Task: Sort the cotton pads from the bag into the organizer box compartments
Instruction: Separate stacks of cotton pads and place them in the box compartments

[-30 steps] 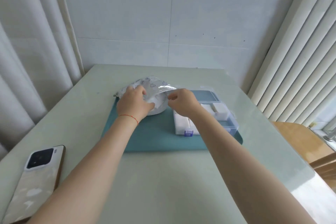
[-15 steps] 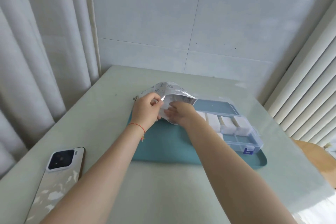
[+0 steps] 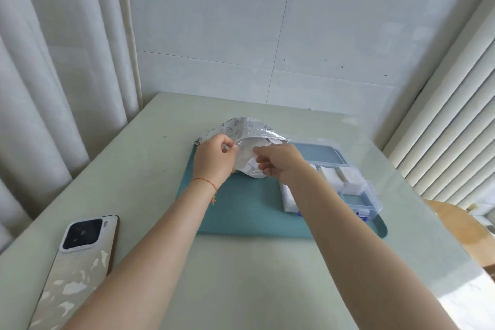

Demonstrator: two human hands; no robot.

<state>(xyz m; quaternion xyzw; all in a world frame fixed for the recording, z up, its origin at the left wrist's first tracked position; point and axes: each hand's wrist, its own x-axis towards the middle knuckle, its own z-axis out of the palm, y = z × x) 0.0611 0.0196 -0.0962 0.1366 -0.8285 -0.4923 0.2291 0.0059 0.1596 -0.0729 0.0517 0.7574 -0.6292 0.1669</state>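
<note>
Withdrawn slightly from the bag [image 3: 242,128], the right hand [image 3: 281,162] pinches its near edge, left hand [image 3: 214,159] gripping its left side, box [image 3: 356,190] right, phone [image 3: 77,265] near-left.

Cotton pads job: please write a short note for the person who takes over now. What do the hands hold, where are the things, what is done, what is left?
Left hand pinches the rim of the bag, holding its mouth open.
Right hand has its fingers curled at the bag's mouth; whether they grip a pad cannot be told.
Organizer box stands open on the teal mat, to the right of the bag.
Done: several compartments hold cotton pads.
Left: pads in the bag; at least one near compartment looks empty.
</note>
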